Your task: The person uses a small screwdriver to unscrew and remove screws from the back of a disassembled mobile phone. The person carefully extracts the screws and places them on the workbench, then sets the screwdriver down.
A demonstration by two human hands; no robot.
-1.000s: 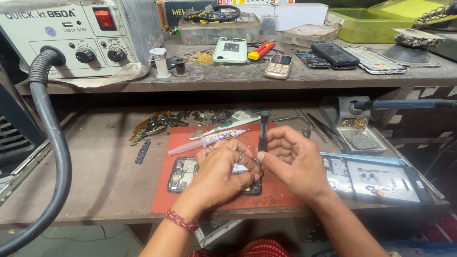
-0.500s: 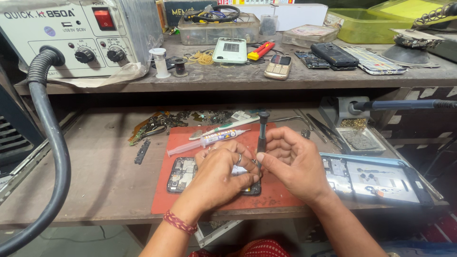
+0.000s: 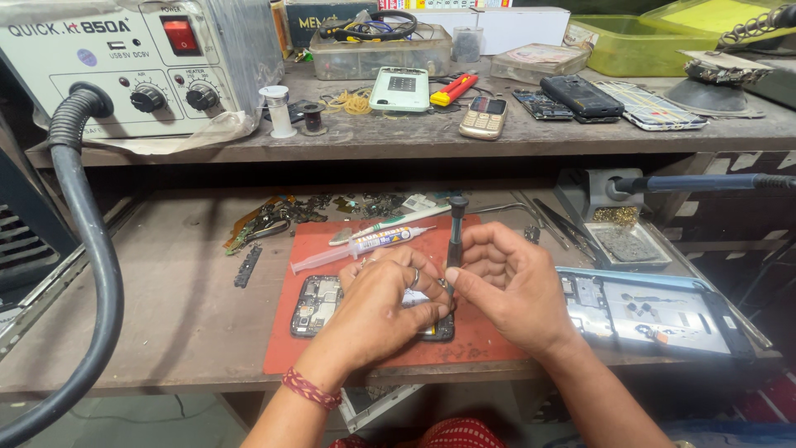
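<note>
A worn wooden bench (image 3: 166,315) carries a red mat (image 3: 489,332), an opened phone frame (image 3: 663,311), and seemingly scrap parts (image 3: 274,220).

Right hand (image 3: 510,286) holds screwdriver (image 3: 455,236) upright over opened phone (image 3: 319,303); left hand (image 3: 381,311) steadies it at 9 o'clock.

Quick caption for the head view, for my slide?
Right hand stands a screwdriver upright on an opened phone steadied by the left hand.

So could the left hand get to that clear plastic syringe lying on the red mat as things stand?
Probably yes: the clear plastic syringe lies uncovered on the red mat just beyond the left hand, though that hand is steadying the opened phone.
</note>
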